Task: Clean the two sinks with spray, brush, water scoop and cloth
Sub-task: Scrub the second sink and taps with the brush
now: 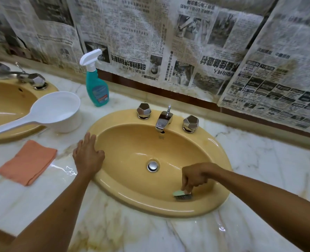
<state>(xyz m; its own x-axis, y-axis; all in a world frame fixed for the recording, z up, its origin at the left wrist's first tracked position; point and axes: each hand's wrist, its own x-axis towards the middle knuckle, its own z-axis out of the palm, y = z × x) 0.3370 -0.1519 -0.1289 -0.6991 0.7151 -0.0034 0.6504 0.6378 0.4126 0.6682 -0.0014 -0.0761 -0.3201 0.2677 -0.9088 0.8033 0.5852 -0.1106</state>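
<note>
A yellow oval sink fills the middle of the marble counter. My right hand grips a small green brush with dark bristles pressed against the near right wall of the basin. My left hand rests flat with spread fingers on the sink's left rim. A second yellow sink lies at the far left. A white water scoop with water in it stands between the sinks. A teal spray bottle stands upright behind it. A folded orange cloth lies left of my left hand.
Chrome tap and two faceted knobs sit at the back rim of the middle sink; the drain plug is in the basin floor. Newspaper sheets cover the wall behind. Small water puddles shine on the marble.
</note>
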